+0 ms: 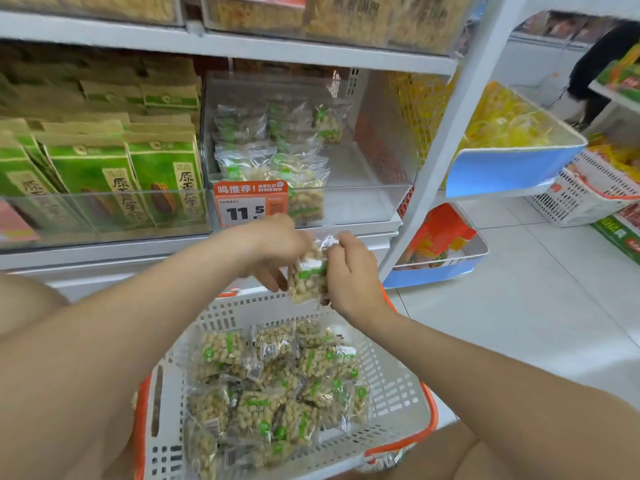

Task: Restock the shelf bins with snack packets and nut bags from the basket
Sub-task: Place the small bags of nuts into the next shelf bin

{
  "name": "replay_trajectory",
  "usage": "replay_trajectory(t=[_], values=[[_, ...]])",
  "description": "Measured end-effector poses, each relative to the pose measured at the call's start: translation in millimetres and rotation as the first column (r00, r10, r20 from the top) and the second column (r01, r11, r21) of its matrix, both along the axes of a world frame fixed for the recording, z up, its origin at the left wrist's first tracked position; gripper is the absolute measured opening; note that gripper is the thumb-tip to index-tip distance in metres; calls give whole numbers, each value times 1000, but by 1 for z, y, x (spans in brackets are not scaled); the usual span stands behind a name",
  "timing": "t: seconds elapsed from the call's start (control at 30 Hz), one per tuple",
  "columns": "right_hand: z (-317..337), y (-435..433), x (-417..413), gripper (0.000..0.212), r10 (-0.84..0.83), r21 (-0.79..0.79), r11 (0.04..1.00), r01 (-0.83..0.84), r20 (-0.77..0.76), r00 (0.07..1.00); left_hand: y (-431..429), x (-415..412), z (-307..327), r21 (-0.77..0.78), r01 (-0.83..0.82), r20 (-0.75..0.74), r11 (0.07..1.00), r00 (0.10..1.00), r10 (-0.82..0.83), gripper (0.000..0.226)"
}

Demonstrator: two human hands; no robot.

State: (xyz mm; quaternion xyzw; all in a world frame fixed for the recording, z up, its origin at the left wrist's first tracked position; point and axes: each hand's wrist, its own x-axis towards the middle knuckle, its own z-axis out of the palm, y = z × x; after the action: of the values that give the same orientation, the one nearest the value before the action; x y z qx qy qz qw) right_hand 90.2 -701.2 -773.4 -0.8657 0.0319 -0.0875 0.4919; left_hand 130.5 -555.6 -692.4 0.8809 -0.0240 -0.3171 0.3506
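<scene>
Gripped between left hand (273, 251) and right hand (349, 271), a clear plastic nut bag (306, 278) with a green label hangs above the white slotted plastic basket (393, 386) holding further bags (277, 386), below a clear plastic shelf bin (363, 206) whose orange price tag (251, 202) reads "RECOMMEND" and "11.5".

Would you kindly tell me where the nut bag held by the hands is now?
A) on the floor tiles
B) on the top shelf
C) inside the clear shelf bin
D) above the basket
D: the left hand and right hand grip the nut bag in the air above the basket, outside the clear bin.
</scene>
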Motion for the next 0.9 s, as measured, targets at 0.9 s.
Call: replay_trajectory(t=[0.9], values=[[113, -83, 136, 34, -135, -645, 690, 329, 333, 933, -67, 134, 38, -196, -163, 809, 967, 530, 254, 29]])
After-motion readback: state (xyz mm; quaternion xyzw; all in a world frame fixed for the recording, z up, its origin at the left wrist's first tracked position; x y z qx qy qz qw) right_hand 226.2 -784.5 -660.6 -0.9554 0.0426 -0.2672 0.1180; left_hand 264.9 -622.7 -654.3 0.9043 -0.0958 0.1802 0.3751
